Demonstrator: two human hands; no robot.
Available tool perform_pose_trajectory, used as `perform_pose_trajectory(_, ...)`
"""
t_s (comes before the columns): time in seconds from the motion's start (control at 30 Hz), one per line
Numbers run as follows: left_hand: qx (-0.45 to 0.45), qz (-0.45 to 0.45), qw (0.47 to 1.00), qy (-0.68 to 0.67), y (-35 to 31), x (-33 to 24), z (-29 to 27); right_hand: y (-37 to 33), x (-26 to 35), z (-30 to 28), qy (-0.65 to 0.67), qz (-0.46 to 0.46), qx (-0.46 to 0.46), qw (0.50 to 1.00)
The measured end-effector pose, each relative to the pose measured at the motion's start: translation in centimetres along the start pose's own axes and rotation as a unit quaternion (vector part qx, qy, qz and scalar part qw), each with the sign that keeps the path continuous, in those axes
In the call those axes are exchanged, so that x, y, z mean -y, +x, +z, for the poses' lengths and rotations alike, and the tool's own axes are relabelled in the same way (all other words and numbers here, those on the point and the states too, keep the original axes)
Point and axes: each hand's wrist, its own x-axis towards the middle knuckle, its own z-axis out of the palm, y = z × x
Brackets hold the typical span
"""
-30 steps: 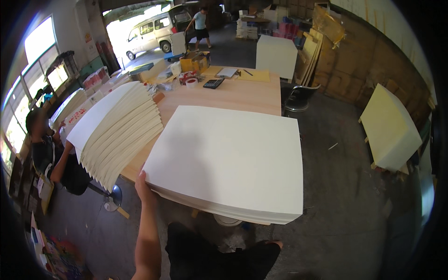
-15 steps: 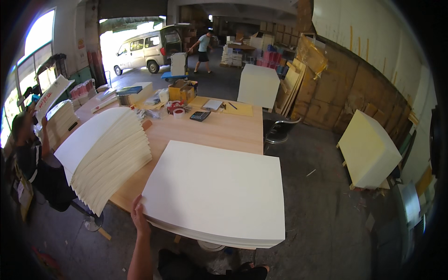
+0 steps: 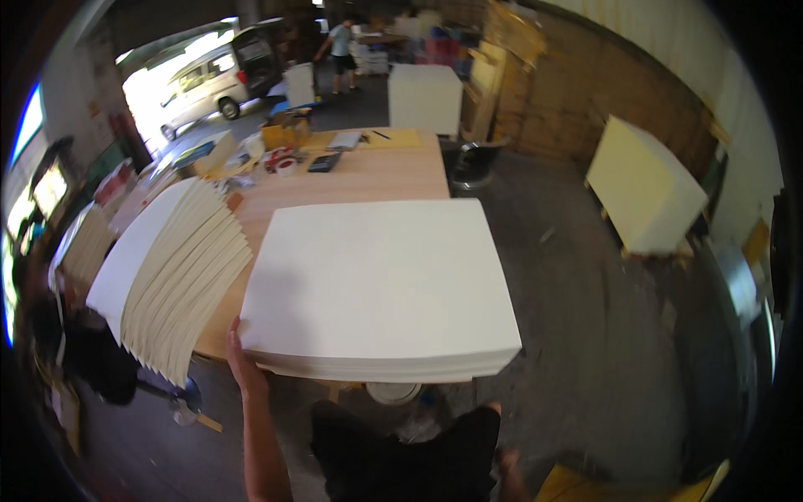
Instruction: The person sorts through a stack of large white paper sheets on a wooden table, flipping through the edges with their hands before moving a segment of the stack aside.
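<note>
A thick stack of large white paper sheets [image 3: 381, 276] lies on the near part of the wooden table, its front side slightly overhanging the edge. My left hand [image 3: 242, 356] rests against the stack's near left corner, fingers stretched along its side and partly hidden. Low at the right, beside my dark clothing, a blurred bit of skin looks like my right hand [image 3: 508, 462], away from the paper; its fingers cannot be made out. Left of the stack, a second pile of sheets [image 3: 180, 268] is fanned out in stepped layers.
On the table's far part are a calculator [image 3: 324, 162], tape rolls [image 3: 285, 166] and a cardboard box [image 3: 284, 130]. A seated person is at the left; another person [image 3: 340, 52] stands near a van [image 3: 201, 88]. Tall paper stacks [image 3: 644, 188] stand on the floor, and a stool [image 3: 393, 392] sits under the table.
The view has tilted down and shifted, so the table appears higher and more of my lap shows. My left hand stays at the stack's corner. Skin at the lower right shows more.
</note>
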Motion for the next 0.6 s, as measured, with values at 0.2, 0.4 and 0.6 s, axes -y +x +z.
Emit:
perform_pose_trajectory(0.2, -0.041, -0.021, 0.999, 0.006, -0.5, -3.2, 1.1, -11.6, 29.8, 2.6, 0.273, -0.364, 0.035, 0.89)
perform_pose_trajectory(0.4, -0.017, 0.027, 0.999, 0.028, 0.0, -2.1, 1.2, -18.8, 39.0, 6.1, 0.258, -0.438, 0.036, 0.861)
perform_pose_trajectory(0.6, 0.009, 0.072, 0.993, 0.097, -1.0, -2.8, 1.9, -16.4, 37.5, 7.0, 0.409, -0.344, 0.083, 0.841)
